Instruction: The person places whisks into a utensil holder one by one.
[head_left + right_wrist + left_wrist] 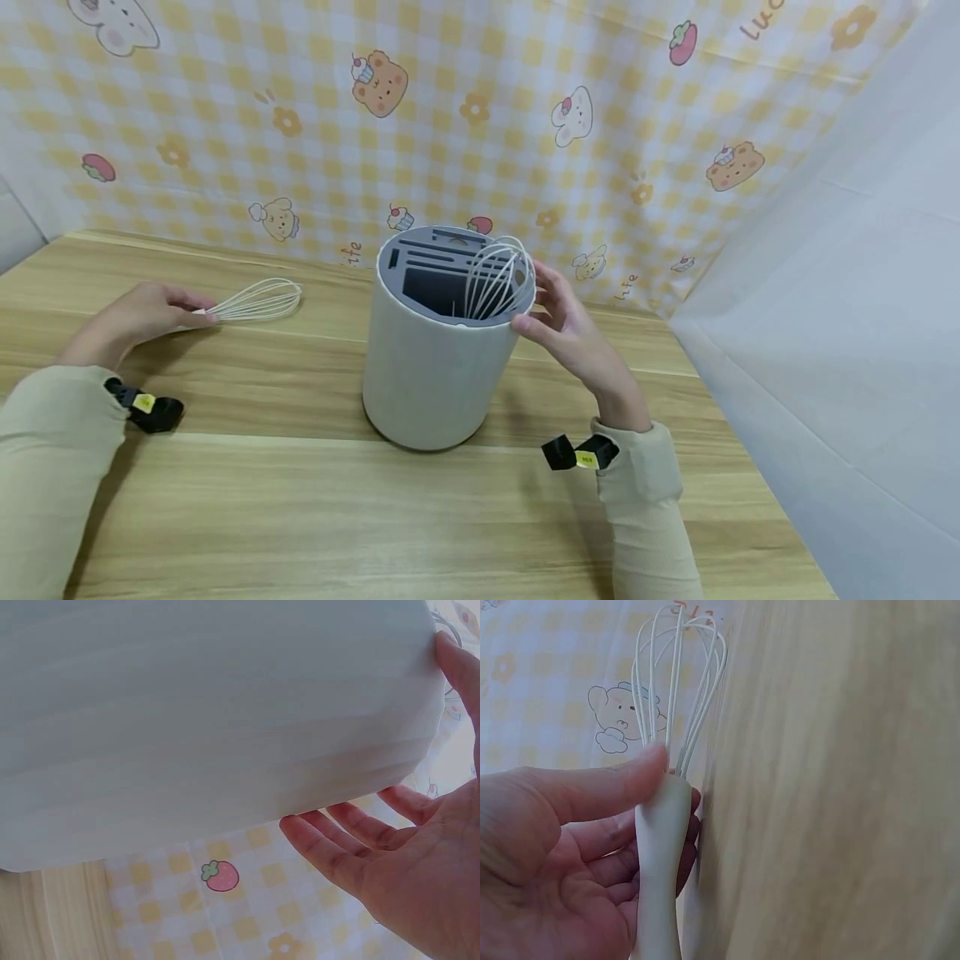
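Note:
My left hand (147,315) grips a whisk (262,302) at the left of the table. In the left wrist view its pale handle (661,862) lies between thumb and fingers, with the thumb at the base of the wire loops. A white cylindrical utensil holder (435,383) stands in the middle, with a grey slotted top. Another whisk (497,279) sits in it, wires up and handle hidden inside. My right hand (564,325) rests on the holder's right side, thumb at the rim. In the right wrist view, its spread fingertips (294,825) touch the outer wall.
The wooden table (300,517) reaches back to a yellow checked cloth (315,158) with cartoon prints. A white sheet (840,275) hangs along the right side. Black wrist cameras sit on both sleeves.

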### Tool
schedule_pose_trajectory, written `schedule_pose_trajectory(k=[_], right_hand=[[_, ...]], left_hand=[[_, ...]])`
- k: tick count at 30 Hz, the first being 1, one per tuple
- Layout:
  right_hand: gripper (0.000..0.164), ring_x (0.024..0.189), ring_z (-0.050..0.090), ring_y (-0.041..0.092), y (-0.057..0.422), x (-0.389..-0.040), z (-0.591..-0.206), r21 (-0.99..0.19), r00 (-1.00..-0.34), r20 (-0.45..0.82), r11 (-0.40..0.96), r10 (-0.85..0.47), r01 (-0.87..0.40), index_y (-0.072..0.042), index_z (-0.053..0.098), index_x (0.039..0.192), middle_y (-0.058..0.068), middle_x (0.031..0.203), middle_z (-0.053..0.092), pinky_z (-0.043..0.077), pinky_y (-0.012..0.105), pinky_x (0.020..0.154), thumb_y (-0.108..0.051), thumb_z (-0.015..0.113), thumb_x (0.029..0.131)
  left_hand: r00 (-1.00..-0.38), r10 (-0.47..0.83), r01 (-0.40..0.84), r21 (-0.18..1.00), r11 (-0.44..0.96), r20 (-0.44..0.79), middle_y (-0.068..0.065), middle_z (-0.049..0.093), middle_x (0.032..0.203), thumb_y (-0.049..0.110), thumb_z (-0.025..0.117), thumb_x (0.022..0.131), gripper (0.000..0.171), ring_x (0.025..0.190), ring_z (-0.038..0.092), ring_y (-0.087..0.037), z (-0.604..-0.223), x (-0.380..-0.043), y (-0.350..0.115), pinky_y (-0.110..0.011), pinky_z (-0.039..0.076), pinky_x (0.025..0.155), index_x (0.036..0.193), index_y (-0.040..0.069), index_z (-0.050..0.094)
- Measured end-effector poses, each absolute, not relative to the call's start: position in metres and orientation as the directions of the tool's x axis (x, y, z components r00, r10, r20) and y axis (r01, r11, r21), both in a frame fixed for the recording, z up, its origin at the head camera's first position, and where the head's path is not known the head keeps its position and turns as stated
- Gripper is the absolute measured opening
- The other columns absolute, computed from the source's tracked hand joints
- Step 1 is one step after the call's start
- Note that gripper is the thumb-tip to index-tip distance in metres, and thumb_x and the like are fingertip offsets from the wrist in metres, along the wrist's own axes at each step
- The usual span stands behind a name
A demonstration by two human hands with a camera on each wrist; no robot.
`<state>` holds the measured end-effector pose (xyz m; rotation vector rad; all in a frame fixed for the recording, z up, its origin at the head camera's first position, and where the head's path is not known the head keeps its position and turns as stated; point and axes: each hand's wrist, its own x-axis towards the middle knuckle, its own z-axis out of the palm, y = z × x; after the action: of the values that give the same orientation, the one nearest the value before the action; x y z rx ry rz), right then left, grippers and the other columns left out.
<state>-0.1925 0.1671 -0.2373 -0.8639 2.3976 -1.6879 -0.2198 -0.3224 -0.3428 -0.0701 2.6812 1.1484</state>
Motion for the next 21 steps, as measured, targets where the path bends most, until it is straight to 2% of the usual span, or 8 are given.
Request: schedule_pose_trajectory(k=[3, 8, 15, 18, 21], right_hand=[[0.085, 0.121, 0.040, 0.021, 0.1674, -0.1926, -0.2375, -0.889, -0.836, 0.249, 0.227, -0.489, -0.398, -0.013, 0.024, 0.145, 0.006, 0.140, 0.036, 0.042, 0.028, 0.097, -0.042, 0.070, 0.080], [0.082, 0.120, 0.040, 0.021, 0.1680, -0.1929, -0.2380, -0.888, -0.834, 0.254, 0.225, -0.490, -0.402, -0.012, 0.024, 0.145, 0.007, 0.140, 0.036, 0.042, 0.028, 0.097, -0.038, 0.069, 0.082], [0.080, 0.122, 0.040, 0.021, 0.1680, -0.1929, -0.2381, -0.884, -0.838, 0.244, 0.243, -0.489, -0.399, -0.013, 0.024, 0.145, 0.006, 0.140, 0.035, 0.041, 0.031, 0.099, -0.037, 0.068, 0.083], [0.080, 0.122, 0.040, 0.021, 0.1677, -0.1928, -0.2380, -0.884, -0.838, 0.243, 0.245, -0.488, -0.399, -0.013, 0.024, 0.145, 0.006, 0.140, 0.035, 0.041, 0.031, 0.099, -0.037, 0.068, 0.083], [0.080, 0.120, 0.040, 0.021, 0.1671, -0.1921, -0.2373, -0.885, -0.836, 0.246, 0.238, -0.491, -0.400, -0.014, 0.024, 0.145, 0.006, 0.139, 0.036, 0.042, 0.029, 0.097, -0.037, 0.068, 0.083]], left_hand=[[-0.976, 0.044, -0.119, 0.697, 0.707, -0.212, -0.039, 0.026, 0.136, 0.045, 0.058, 0.088, 0.073, 0.125, 0.021, -0.054, -0.3431, -0.2204, -0.3215, -0.066, 0.018, 0.101, 0.131, -0.011, 0.040], [-0.984, 0.051, -0.083, 0.695, 0.714, -0.170, -0.036, 0.036, 0.132, 0.041, 0.056, 0.090, 0.066, 0.116, 0.034, -0.043, -0.3450, -0.2202, -0.3189, -0.055, 0.030, 0.094, 0.128, -0.012, 0.045], [-0.988, 0.066, -0.049, 0.691, 0.721, -0.139, -0.034, 0.046, 0.123, 0.036, 0.057, 0.091, 0.061, 0.107, 0.041, -0.033, -0.3442, -0.2197, -0.3182, -0.048, 0.034, 0.089, 0.125, -0.014, 0.046], [-0.989, 0.061, -0.047, 0.683, 0.729, -0.133, -0.027, 0.054, 0.116, 0.037, 0.058, 0.090, 0.060, 0.092, 0.046, -0.011, -0.3430, -0.2198, -0.3181, -0.037, 0.035, 0.083, 0.123, -0.013, 0.049], [-0.989, 0.060, -0.049, 0.686, 0.726, -0.135, -0.020, 0.058, 0.112, 0.036, 0.059, 0.090, 0.058, 0.079, 0.041, 0.007, -0.3423, -0.2202, -0.3185, -0.028, 0.032, 0.078, 0.121, -0.012, 0.051]])
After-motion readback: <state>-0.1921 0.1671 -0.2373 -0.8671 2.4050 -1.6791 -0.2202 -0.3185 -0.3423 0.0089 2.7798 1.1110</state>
